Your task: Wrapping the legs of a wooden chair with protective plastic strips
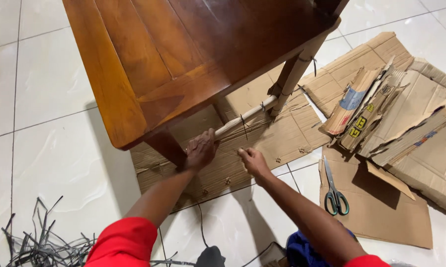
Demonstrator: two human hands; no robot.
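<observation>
- White glossy floor tiles (50, 84) all round, cardboard laid over them under the work area.
- Near edge: tangle of grey plastic strapping (32, 242) at bottom left, well apart from the hands. Dark object at bottom centre, partly cut off, cannot tell what it is; a thin black cord (201, 225) runs up from it toward the cardboard.
- Blue cloth (307, 249) at bottom, just beside the right forearm.
- Left hand (201, 151) closed around the near end of the wrapped rail (245, 114), right beside the near table leg (166, 147).
- Right hand (253, 160) just below the rail, fingers pinched together; whatever it pinches is too small to tell. Hands near each other, not touching.
- Rail is a low crossbar wrapped in pale cardboard, running between the near leg and the far table leg (294, 74), also wrapped. Thin dark tie (243, 126) hangs off the rail mid-span.
- Flat cardboard sheet (277, 141) lies under the rail and both hands.
- Green-handled scissors (334, 190) on a cardboard sheet to the right, near the right forearm, blades shut.
- Brown wooden table top (183, 54) overhangs the near leg, blocks the view beyond the rail.
- Far right: pile of torn cardboard pieces (381, 113) on flattened boxes; open tile to the left of the table.
</observation>
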